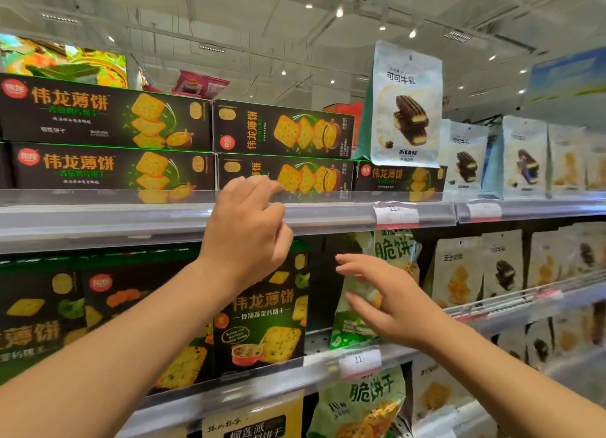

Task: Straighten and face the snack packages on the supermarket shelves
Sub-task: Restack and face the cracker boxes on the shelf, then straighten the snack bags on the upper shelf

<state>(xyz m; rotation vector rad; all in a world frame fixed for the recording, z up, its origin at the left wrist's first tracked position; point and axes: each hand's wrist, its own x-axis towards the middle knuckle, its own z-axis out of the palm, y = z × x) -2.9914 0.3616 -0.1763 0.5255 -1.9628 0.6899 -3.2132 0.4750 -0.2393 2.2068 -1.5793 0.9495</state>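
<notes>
Black cracker boxes with yellow crackers are stacked two high on the upper shelf (98,218). My left hand (249,227) is raised in front of that shelf's rail, fingers loosely curled, fingertips at the lower middle box (314,175), holding nothing. My right hand (387,303) hovers lower, fingers spread, in front of a green-and-white cracker bag (393,250) on the middle shelf. A pale cocoa-milk biscuit bag (408,106) stands on top of a small black box (400,178), higher than its neighbours.
More pale biscuit bags (524,159) line the upper shelf to the right. A large black cracker box (262,313) stands on the middle shelf beside a dark gap. Price tags (359,360) hang on the rails. Further bags fill the lower right shelves.
</notes>
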